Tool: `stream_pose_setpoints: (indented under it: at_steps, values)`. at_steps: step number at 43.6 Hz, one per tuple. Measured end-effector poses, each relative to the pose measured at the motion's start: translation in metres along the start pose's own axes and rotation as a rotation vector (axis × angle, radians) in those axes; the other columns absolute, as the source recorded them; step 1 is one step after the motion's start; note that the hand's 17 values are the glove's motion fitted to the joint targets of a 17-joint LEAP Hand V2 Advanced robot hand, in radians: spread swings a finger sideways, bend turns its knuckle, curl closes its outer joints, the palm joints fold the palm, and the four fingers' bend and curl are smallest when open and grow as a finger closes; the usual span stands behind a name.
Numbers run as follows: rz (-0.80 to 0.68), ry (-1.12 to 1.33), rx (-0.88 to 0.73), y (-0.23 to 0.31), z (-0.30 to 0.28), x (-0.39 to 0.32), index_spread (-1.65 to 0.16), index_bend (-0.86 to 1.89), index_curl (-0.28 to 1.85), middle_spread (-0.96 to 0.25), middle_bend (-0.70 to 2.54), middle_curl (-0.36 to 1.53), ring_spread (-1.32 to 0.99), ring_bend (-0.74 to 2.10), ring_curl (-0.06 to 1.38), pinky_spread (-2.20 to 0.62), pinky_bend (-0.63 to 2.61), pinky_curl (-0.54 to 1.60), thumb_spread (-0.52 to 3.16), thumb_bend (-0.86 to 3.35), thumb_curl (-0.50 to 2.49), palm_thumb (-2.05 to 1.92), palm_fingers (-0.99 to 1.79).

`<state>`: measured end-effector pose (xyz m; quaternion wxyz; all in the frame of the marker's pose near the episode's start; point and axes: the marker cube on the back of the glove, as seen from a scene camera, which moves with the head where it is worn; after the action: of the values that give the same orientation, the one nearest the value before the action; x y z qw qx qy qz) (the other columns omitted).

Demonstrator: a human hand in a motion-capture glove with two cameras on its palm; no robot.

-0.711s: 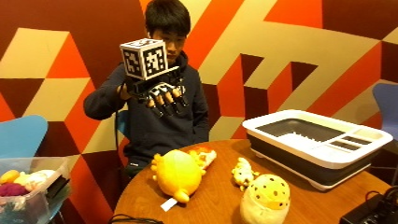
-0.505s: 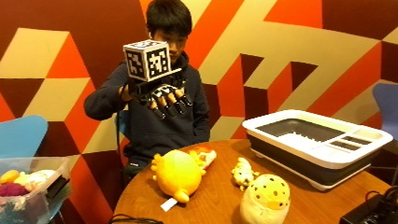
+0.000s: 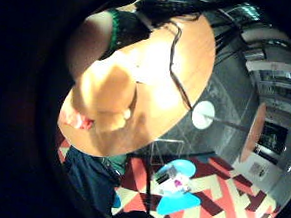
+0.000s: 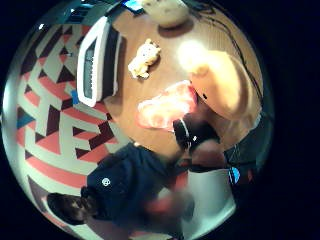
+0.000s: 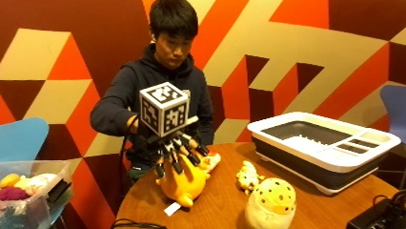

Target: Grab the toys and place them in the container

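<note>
While lowering: I've dropped my grip [image 5: 176, 155] from chest height onto the orange plush [image 5: 184, 180].
Grip: fingers spread, nothing pinched.
Container [image 5: 325, 148]: waiting.

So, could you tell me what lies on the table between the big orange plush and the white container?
In the outside view, a small yellow plush toy lies between the orange plush and the container; the thumb side palm view shows it too.

orange plush [image 5: 184, 181]: biggest toy, lying on the round table just below the gloved hand, white tag at its near end
small plush [image 5: 248, 175]: pale yellow, between orange plush and container
spotted toy [image 5: 271, 205]: cream, dark dots, upright at near table edge
container [image 5: 325, 148]: white-rimmed, dark-walled bin, on table's far side
</note>
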<state>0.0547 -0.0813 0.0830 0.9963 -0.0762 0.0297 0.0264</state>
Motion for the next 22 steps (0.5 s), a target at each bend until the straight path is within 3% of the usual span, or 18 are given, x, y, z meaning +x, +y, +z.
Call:
stream_pose_setpoints:
  at_steps: [7, 15, 22]
  values:
    - [0.035, -0.031, -0.141, -0.017, 0.05, -0.001, -0.28, 0.13, 0.18, -0.02, 0.09, 0.18, -0.01, 0.27, 0.14, 0.04, 0.99, 0.35, 1.32, 0.2, 0.25, 0.38, -0.16]
    - [0.015, 0.017, -0.022, -0.049, 0.06, 0.011, -0.3, 0.19, 0.2, -0.04, 0.21, 0.2, -0.06, 0.61, 0.2, -0.06, 1.03, 0.34, 1.3, 0.29, 0.33, 0.6, 0.4]
    - [-0.012, -0.005, 0.129, -0.06, 0.059, 0.01, -0.31, 0.19, 0.21, -0.15, 0.45, 0.29, -0.25, 0.85, 0.28, -0.27, 0.98, 0.33, 1.08, 0.29, 0.43, 0.72, 0.93]
